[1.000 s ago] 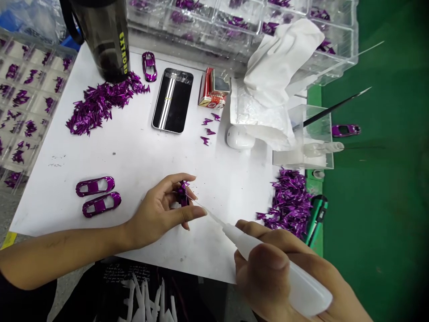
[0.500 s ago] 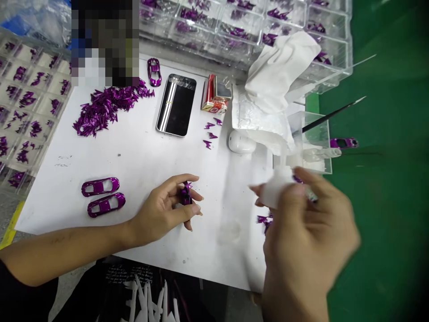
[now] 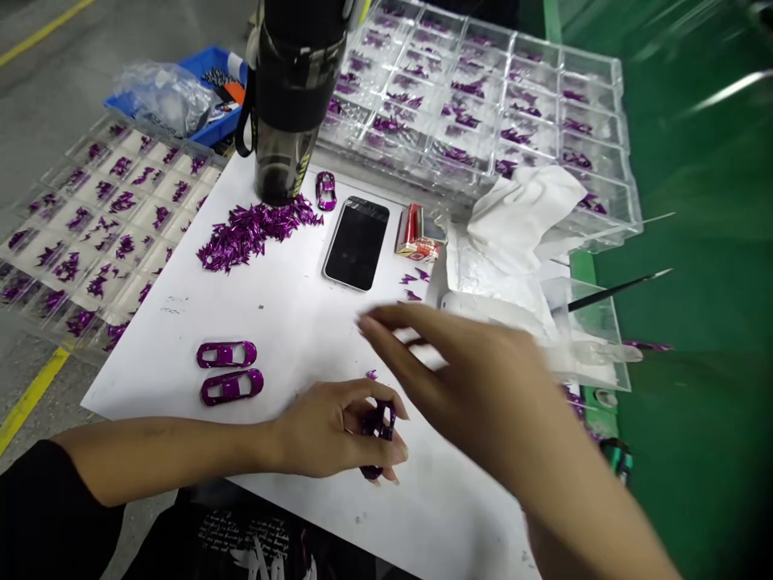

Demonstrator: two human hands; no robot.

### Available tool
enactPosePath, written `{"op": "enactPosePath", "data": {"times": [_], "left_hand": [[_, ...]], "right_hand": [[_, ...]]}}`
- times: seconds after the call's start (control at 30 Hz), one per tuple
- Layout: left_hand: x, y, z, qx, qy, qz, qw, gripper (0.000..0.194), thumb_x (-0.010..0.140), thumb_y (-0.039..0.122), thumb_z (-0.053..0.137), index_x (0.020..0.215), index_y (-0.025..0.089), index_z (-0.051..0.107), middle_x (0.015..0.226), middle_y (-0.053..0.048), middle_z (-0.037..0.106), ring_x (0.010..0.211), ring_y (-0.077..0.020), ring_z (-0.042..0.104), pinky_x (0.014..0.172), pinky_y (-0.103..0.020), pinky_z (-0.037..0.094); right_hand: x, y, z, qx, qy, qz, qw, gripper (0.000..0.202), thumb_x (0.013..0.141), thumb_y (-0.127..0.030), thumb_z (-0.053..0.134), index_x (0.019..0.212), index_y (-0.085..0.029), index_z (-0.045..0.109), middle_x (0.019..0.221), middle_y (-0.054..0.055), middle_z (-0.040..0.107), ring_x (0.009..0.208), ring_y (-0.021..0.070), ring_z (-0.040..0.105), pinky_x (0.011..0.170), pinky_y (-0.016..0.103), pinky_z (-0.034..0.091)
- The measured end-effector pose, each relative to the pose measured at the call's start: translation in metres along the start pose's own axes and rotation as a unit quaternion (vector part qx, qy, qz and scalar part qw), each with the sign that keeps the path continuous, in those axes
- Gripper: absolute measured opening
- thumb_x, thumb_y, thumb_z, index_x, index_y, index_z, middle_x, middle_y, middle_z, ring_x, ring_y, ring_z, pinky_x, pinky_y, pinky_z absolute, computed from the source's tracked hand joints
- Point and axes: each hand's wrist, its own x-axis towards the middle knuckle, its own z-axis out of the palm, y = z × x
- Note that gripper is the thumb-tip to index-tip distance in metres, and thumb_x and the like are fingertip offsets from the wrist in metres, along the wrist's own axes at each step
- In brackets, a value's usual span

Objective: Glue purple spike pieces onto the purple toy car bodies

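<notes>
My left hand (image 3: 338,431) curls around a dark purple toy car body (image 3: 379,427), fingertips and thumb at its sides. A tiny purple pointed piece (image 3: 371,374) shows just above its index finger. My right hand (image 3: 465,379), somewhat blurred, is above and to the right of the car body. Its thumb and finger come together at the tips in a pinch; whatever is between them is too small to make out. Beyond that hand, a few small purple pieces (image 3: 414,295) lie on the white sheet (image 3: 290,314). Two more purple car bodies (image 3: 227,354) rest at left.
A heap of purple pieces (image 3: 247,234) lies before a dark bottle (image 3: 283,121). Nearby are a phone (image 3: 357,244), a small red box (image 3: 416,238) and white tissue (image 3: 522,213). Compartment trays stand at left (image 3: 100,234) and back (image 3: 483,97). A brush (image 3: 622,288) sticks out at right.
My right hand has moved left, toward the middle of the sheet, and the white bottle no longer shows in it. The left hand still holds the car body, now turned. The view has shifted.
</notes>
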Motion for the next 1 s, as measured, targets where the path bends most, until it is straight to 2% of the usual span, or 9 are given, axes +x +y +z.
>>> {"op": "enactPosePath", "data": {"times": [0.1,0.2,0.3,0.43,0.53,0.73,0.8,0.9,1.0], "left_hand": [[-0.001,-0.001,0.000,0.010,0.003,0.003,1.000,0.039,0.068,0.034,0.089,0.093,0.021,0.062,0.080,0.000,0.067,0.064,-0.0158,0.068,0.062,-0.030,0.054],[0.001,-0.004,-0.001,0.010,-0.001,-0.004,1.000,0.044,0.062,0.035,0.092,0.094,0.022,0.064,0.081,-0.001,0.070,0.063,-0.0154,0.068,0.061,-0.029,0.053],[0.005,-0.006,-0.004,0.007,-0.009,-0.014,1.000,0.053,0.053,0.038,0.097,0.093,0.022,0.066,0.082,-0.002,0.071,0.060,-0.0159,0.067,0.061,-0.031,0.054],[0.009,-0.011,-0.008,0.016,-0.009,-0.008,1.000,0.051,0.052,0.035,0.098,0.092,0.024,0.068,0.081,-0.001,0.072,0.060,-0.0157,0.067,0.065,-0.033,0.056],[0.011,-0.015,-0.010,0.015,-0.017,-0.007,1.000,0.053,0.050,0.033,0.098,0.093,0.027,0.069,0.082,0.000,0.073,0.063,-0.0174,0.068,0.065,-0.034,0.056],[0.006,-0.012,-0.009,0.041,0.013,0.029,0.999,0.040,0.063,0.030,0.090,0.098,0.027,0.070,0.086,-0.002,0.074,0.073,-0.0194,0.068,0.073,-0.038,0.056],[0.003,-0.009,-0.008,0.042,0.019,0.042,0.998,0.036,0.068,0.028,0.086,0.100,0.026,0.070,0.086,-0.003,0.074,0.078,-0.0219,0.070,0.072,-0.037,0.055],[0.003,-0.004,-0.007,0.014,0.033,0.058,0.998,0.038,0.068,0.028,0.088,0.101,0.025,0.069,0.082,-0.003,0.073,0.081,-0.0229,0.072,0.074,-0.037,0.054],[0.005,-0.001,-0.005,-0.050,0.044,0.058,0.996,0.047,0.066,0.030,0.094,0.103,0.021,0.068,0.081,-0.004,0.075,0.081,-0.0225,0.074,0.081,-0.039,0.056]], "right_hand": [[0.083,-0.012,0.035,-0.019,-0.055,0.014,0.998,0.013,0.095,-0.016,0.063,0.100,-0.018,0.074,0.098,0.008,0.079,0.085,0.0236,0.074,0.077,0.033,0.053],[0.131,-0.021,0.068,-0.019,-0.111,0.036,0.993,0.015,0.097,-0.020,0.064,0.107,-0.014,0.073,0.114,0.014,0.076,0.103,0.0269,0.070,0.087,0.035,0.052],[0.145,-0.029,0.089,-0.020,-0.128,0.064,0.990,0.021,0.099,-0.029,0.062,0.106,-0.011,0.071,0.114,0.018,0.075,0.105,0.0307,0.069,0.086,0.037,0.052],[0.147,-0.037,0.094,-0.020,-0.136,0.092,0.986,0.011,0.093,-0.015,0.060,0.095,-0.014,0.071,0.104,0.018,0.076,0.099,0.0318,0.070,0.078,0.035,0.051],[0.145,-0.039,0.090,-0.007,-0.134,0.098,0.986,0.013,0.089,-0.008,0.058,0.092,-0.014,0.070,0.100,0.018,0.076,0.095,0.0308,0.070,0.076,0.033,0.050],[0.122,-0.035,0.068,0.052,-0.093,0.107,0.989,0.033,0.088,-0.008,0.058,0.120,-0.012,0.068,0.094,0.009,0.078,0.088,0.0233,0.071,0.079,0.031,0.051],[0.101,-0.027,0.053,0.116,-0.053,0.088,0.988,0.029,0.088,-0.012,0.059,0.113,-0.016,0.074,0.085,0.004,0.076,0.080,0.0201,0.070,0.078,0.031,0.052],[0.054,-0.011,0.026,0.224,0.064,0.061,0.971,0.015,0.088,-0.027,0.067,0.093,-0.024,0.081,0.090,0.002,0.077,0.081,0.0192,0.072,0.074,0.031,0.057],[-0.004,0.000,0.005,0.229,0.160,0.156,0.948,0.014,0.084,-0.039,0.078,0.091,-0.029,0.084,0.085,0.002,0.078,0.076,0.0199,0.073,0.065,0.030,0.059]]}}
